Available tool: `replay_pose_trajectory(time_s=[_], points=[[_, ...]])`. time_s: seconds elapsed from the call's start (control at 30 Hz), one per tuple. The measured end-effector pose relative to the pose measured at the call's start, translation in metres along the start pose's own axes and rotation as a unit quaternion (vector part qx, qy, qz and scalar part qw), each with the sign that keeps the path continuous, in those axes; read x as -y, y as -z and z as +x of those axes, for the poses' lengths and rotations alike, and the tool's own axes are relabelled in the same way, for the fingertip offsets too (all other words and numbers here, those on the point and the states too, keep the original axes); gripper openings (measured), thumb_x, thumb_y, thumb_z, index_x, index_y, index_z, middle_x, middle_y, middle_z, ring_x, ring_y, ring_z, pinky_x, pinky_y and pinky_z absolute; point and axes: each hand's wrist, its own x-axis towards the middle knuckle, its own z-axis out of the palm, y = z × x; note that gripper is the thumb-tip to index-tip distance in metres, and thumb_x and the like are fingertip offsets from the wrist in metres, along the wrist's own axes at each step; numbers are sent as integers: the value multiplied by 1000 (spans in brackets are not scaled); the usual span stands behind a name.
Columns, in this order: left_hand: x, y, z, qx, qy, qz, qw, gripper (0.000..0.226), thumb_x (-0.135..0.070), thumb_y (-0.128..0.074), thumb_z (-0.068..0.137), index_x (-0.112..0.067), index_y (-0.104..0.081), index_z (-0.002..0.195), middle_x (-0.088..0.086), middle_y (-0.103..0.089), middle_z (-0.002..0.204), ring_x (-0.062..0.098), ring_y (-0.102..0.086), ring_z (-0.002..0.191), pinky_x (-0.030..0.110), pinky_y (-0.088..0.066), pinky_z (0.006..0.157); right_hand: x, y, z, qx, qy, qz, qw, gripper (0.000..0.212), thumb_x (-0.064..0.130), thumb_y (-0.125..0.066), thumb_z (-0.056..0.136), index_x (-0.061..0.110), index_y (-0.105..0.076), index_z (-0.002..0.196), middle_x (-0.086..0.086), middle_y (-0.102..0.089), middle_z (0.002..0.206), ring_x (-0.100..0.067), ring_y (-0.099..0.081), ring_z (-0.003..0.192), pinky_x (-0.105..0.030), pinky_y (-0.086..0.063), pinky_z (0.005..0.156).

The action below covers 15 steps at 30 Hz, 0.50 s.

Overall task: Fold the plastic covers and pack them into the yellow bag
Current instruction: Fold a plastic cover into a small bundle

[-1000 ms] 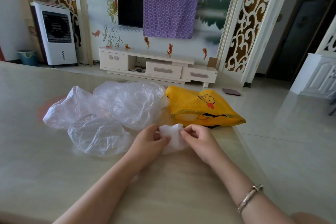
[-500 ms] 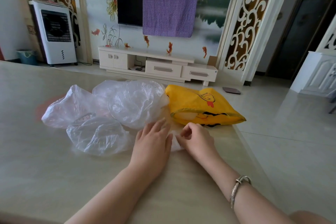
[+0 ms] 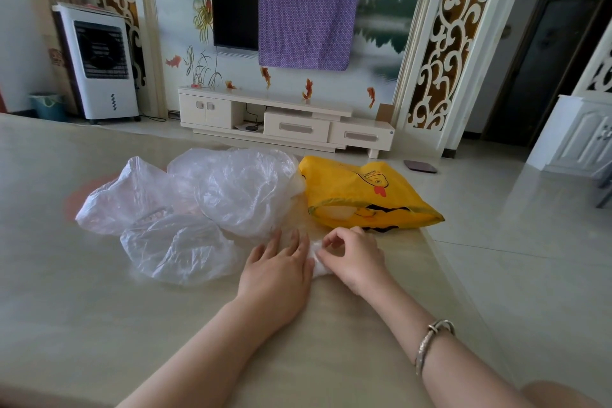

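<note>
Pressing your flat left hand (image 3: 276, 270) on the folded cover (image 3: 317, 258), your right hand (image 3: 352, 253) pinches its edge; the yellow bag (image 3: 361, 195) lies at one o'clock, nearer that hand.

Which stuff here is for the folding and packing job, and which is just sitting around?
For the job: folded cover under both hands, loose plastic covers, yellow bag.

Just around: TV, purple cloth, white fan unit, bracelet.
</note>
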Motion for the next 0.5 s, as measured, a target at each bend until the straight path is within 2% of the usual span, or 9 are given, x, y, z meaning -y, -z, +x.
replay_pose_trajectory(time_s=[0.1, 0.17, 0.27, 0.37, 0.5], points=[[1, -1, -1, 3, 1, -3, 1000, 54, -40, -13, 104, -26, -3, 156, -9, -5, 163, 20, 4, 150, 36, -8, 120, 0, -1, -1, 7, 18, 9, 1000, 10, 41, -63, 87, 35, -56, 86, 11, -50, 101, -16, -47, 114, -33, -37, 97], [1, 0, -2, -7, -2, -12, 1000, 54, -40, -16, 104, -28, -7, 155, -9, -8, 163, 21, 0, 150, 36, -9, 119, 0, -1, -2, 5, 30, 39, 999, 14, 37, -65, 87, 34, -55, 78, 10, -57, 96, -15, -54, 104, -35, -43, 94], [3, 4, -4, -53, -15, -85, 995, 49, -40, -30, 102, -29, -26, 150, -8, -24, 159, 19, -18, 147, 33, -17, 115, 1, 2, -3, 19, 33, 131, 991, 20, 24, -68, 87, 29, -54, 72, 10, -61, 78, -11, -58, 77, -26, -49, 74], [6, 9, -4, -107, 11, -254, 961, 45, -40, -47, 98, -25, -43, 140, -6, -47, 143, 14, -44, 131, 31, -33, 109, 3, 8, -6, 20, 35, 226, 973, 19, 13, -68, 87, 23, -55, 77, 2, -61, 78, -13, -57, 74, -22, -46, 66], [2, 11, -1, -118, 51, -413, 902, 34, -33, -65, 88, -23, -57, 120, -1, -66, 103, 16, -65, 93, 36, -53, 86, 3, 22, -10, -8, 16, 335, 942, 13, 14, -66, 90, 17, -53, 90, -1, -59, 85, -9, -54, 75, -11, -43, 60]])
